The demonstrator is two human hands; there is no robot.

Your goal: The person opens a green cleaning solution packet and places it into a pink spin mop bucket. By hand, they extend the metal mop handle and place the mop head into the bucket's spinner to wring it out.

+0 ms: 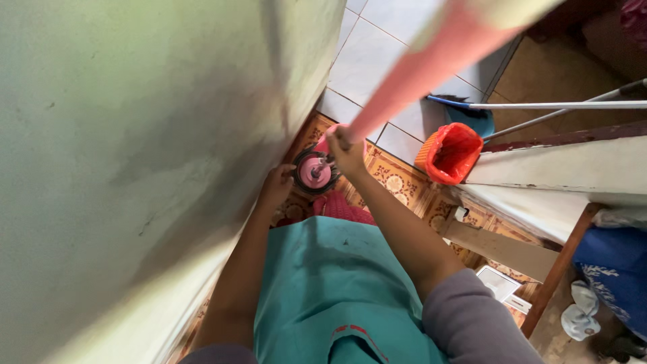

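Observation:
My right hand [347, 149] is closed around the lower end of a long pink mop handle [411, 74], which rises toward the camera and is blurred. Below that hand sits a round pink spinner with a dark ring [314, 172], on the patterned floor. My left hand [276, 186] reaches down beside the green wall and touches the left edge of that dark ring; its fingers are partly hidden, so its grip is unclear. A teal apron [323, 283] covers my front.
A green wall [135, 168] fills the left side, very close. An orange plastic basket [450, 154] stands to the right, with a blue dustpan [475, 118] and thin metal poles [559, 105] behind it. A white ledge [559, 168] and wooden furniture crowd the right.

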